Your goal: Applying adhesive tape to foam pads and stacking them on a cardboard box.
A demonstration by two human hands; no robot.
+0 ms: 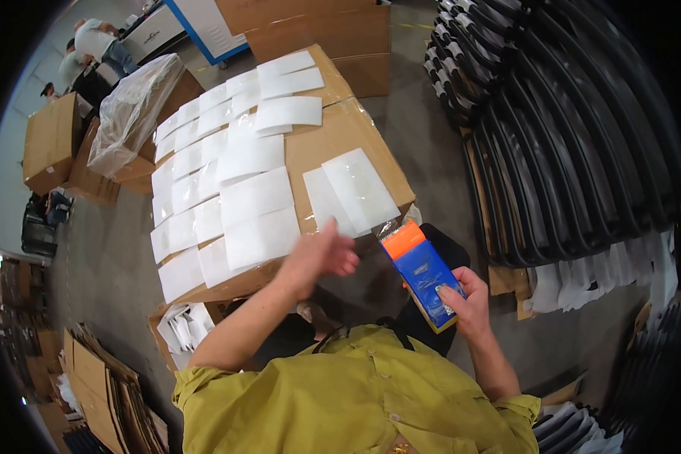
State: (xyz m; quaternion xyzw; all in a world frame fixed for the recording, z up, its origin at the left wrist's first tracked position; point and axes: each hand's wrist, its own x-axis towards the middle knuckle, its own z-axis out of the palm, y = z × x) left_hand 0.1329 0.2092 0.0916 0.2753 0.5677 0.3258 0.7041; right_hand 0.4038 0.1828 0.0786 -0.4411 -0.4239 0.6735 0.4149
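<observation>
Blue-and-orange packet point(422, 274) sits clamped in the right hand point(467, 301), held near the body, just right of the big cardboard box point(340, 132). Left hand point(321, 256) hovers with fingers spread apart over the box's near edge, beside rows of white plastic bags point(227, 170). Black curved parts point(575, 144) stacked far right.

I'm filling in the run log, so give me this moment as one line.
left hand: open, empty, over white pouches | right hand: holds blue-orange packet | pouches: rows on cardboard box
</observation>
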